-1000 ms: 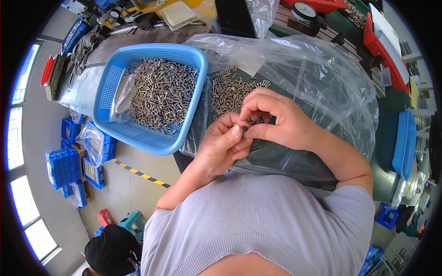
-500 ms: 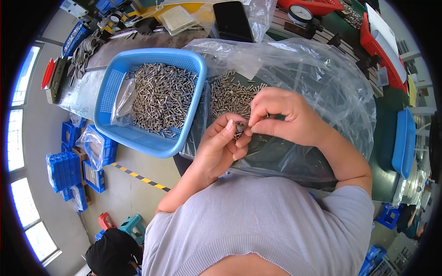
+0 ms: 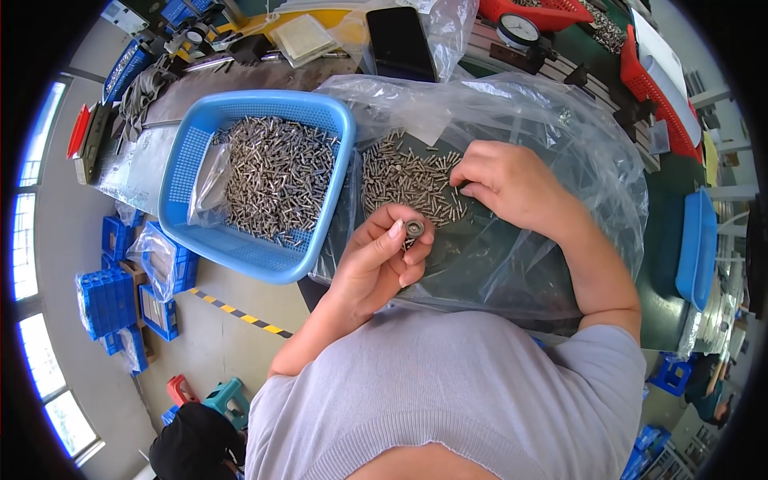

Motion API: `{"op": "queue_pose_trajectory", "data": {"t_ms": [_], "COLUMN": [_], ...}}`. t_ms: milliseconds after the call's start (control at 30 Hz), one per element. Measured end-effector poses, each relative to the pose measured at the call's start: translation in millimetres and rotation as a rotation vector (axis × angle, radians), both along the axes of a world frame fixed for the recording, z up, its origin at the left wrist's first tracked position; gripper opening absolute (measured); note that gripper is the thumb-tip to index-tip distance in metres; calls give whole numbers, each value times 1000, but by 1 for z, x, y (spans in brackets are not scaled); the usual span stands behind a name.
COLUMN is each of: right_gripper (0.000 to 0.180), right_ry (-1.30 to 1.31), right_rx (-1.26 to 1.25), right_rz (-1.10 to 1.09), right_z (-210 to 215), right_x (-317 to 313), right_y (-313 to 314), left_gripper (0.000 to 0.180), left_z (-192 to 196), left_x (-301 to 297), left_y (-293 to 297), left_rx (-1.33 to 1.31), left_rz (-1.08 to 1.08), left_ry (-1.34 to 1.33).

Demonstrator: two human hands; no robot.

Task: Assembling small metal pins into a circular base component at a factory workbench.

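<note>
My left hand (image 3: 372,260) is closed around a small round metal ring (image 3: 414,230), its hollow face turned up between thumb and fingers. A few small metal pins show just beneath the ring, against the fingers. My right hand (image 3: 504,188) is at the right edge of a loose pile of small metal pins (image 3: 408,180), its thumb and fingertips pinched together. Something small and dark shows at those fingertips, too small to name. The pile lies on clear plastic sheeting (image 3: 552,120) over the green tabletop.
A blue plastic basket (image 3: 340,200) of similar pins and a plastic bag stands left of the pile. Beyond lie a black phone (image 3: 402,44) and a dial gauge (image 3: 518,30). Red baskets (image 3: 652,88) stand far right, a blue tray (image 3: 698,248) right. Another person (image 3: 196,444) is lower left.
My right hand has left the ring and moved right and slightly away, to the pile's edge. My left hand still holds the ring, now slightly lower.
</note>
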State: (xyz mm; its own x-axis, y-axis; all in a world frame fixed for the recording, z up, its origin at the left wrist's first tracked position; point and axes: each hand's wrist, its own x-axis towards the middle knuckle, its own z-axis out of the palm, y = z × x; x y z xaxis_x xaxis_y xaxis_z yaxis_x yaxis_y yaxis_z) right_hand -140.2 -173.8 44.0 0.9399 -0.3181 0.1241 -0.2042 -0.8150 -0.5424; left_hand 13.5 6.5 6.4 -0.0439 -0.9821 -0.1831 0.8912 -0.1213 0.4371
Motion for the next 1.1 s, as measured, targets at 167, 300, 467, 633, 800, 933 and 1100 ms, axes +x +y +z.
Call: {"op": "queue_pose_trajectory", "data": {"t_ms": [167,300,467,633,800,933,1100], "right_gripper": [15,11,9,13,13,13,12], "right_ry": [22,6,-43,-136,-140,-161,-164], "right_rx": [11,-13,544,577,596,593,579], "right_rz": [3,3,18,83,72,93,94], "right_z": [-4,-3,23,14,12,12,13], "right_x": [2,2,5,10,12,12,12], "right_y": [-1,-3,12,28,33,35,35], "left_gripper": [20,19,20,20,22,22,21], "left_z": [-1,1,2,3,4,4,3], "left_x": [3,2,2,1,1,0,0], "left_y": [0,-1,-1,0,0,0,-1], "left_rx": [-7,-14,11,35,58,68,68], "left_rz": [-25,-24,-22,-37,-50,-45,-52], "left_ry": [19,11,2,-8,-31,-45,-47]}}
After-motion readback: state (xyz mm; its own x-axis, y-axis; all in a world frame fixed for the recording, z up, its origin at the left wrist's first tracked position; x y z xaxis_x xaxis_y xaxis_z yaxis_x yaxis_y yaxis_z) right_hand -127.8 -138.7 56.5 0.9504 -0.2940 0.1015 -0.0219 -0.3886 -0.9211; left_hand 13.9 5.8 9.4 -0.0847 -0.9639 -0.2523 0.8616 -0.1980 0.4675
